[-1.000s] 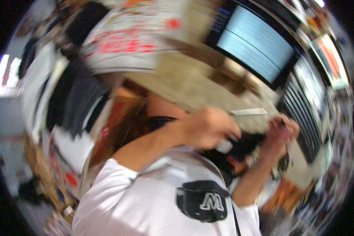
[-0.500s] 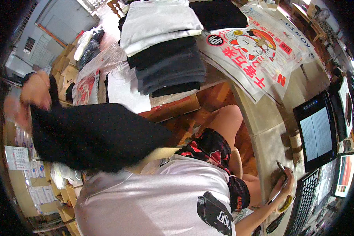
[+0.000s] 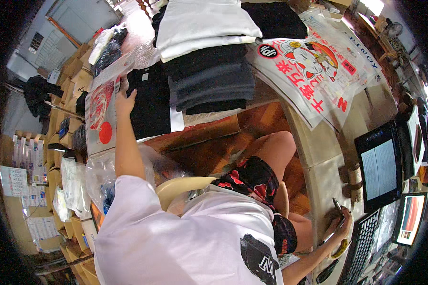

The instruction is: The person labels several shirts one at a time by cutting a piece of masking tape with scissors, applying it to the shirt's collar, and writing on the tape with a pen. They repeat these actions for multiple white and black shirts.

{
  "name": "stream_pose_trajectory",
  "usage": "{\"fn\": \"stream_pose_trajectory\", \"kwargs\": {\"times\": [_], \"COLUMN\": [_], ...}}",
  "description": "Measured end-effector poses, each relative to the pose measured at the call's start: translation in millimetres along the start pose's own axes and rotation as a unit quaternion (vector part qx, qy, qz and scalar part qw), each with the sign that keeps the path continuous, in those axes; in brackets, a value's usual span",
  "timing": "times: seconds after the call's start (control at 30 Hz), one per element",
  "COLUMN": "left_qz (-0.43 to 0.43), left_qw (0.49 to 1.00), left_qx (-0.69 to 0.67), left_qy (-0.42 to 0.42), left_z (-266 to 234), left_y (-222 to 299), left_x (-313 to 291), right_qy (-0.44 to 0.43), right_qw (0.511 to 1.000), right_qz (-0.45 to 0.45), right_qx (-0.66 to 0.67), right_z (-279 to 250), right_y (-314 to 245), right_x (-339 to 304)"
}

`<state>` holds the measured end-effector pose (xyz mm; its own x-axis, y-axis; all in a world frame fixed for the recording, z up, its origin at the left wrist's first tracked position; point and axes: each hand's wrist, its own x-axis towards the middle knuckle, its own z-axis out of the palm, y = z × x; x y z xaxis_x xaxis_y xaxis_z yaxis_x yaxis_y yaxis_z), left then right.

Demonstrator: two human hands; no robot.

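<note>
A folded black shirt (image 3: 150,102) lies flat at the left of the table, partly over a white one (image 3: 176,120). My left hand (image 3: 124,100) rests along the shirt's left edge, fingers stretched out and thumb apart, gripping nothing. Just right of it rises a stack of dark folded shirts (image 3: 211,78), topped by white ones (image 3: 207,23). Far to the right, my right hand (image 3: 340,225) is closed round a slim pen (image 3: 337,204) over the desk edge, beside a keyboard (image 3: 362,247).
More folded black cloth (image 3: 273,20) sits behind printed plastic bags (image 3: 309,66) on the far desk. A tablet (image 3: 383,164) and a monitor (image 3: 410,218) stand at right. Cardboard boxes (image 3: 71,90) line the left, and clear plastic wrapping (image 3: 102,168) lies near my left arm.
The black shirt, held up and blurred at the left before, now lies flat beside the stack. My left hand has moved right and released it; the right hand keeps the pen.
</note>
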<state>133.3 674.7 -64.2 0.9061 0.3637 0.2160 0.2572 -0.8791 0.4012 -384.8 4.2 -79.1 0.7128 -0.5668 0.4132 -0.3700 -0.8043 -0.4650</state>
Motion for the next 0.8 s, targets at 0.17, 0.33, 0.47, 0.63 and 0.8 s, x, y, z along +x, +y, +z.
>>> {"fn": "stream_pose_trajectory", "kwargs": {"times": [0.17,0.33,0.47,0.63,0.8], "left_qz": [-0.144,-0.041,0.089,0.381,0.422], "left_qw": [0.982,0.993,0.996,0.902,0.830], "left_qx": [-0.093,-0.093,0.017,0.112,-0.035], "left_qy": [-0.082,-0.066,-0.020,0.170,0.364], "left_z": [-23.2,-48.3,-37.5,-20.2,-53.9], "left_y": [8.5,37.3,41.7,-115.3,63.2], "left_x": [-41.6,-33.0,-18.1,45.9,10.0], "right_qy": [-0.030,-0.129,-0.100,0.035,0.286], "right_qw": [0.996,0.974,0.975,0.993,0.931], "right_qz": [0.066,0.182,0.193,0.107,0.167], "right_qx": [-0.045,0.035,0.051,0.029,0.157], "right_z": [-2.6,-16.6,-20.1,-47.0,-57.5], "right_y": [-54.2,-72.7,-37.5,-75.7,-53.7], "right_x": [17.8,44.2,27.2,55.6,55.8]}}
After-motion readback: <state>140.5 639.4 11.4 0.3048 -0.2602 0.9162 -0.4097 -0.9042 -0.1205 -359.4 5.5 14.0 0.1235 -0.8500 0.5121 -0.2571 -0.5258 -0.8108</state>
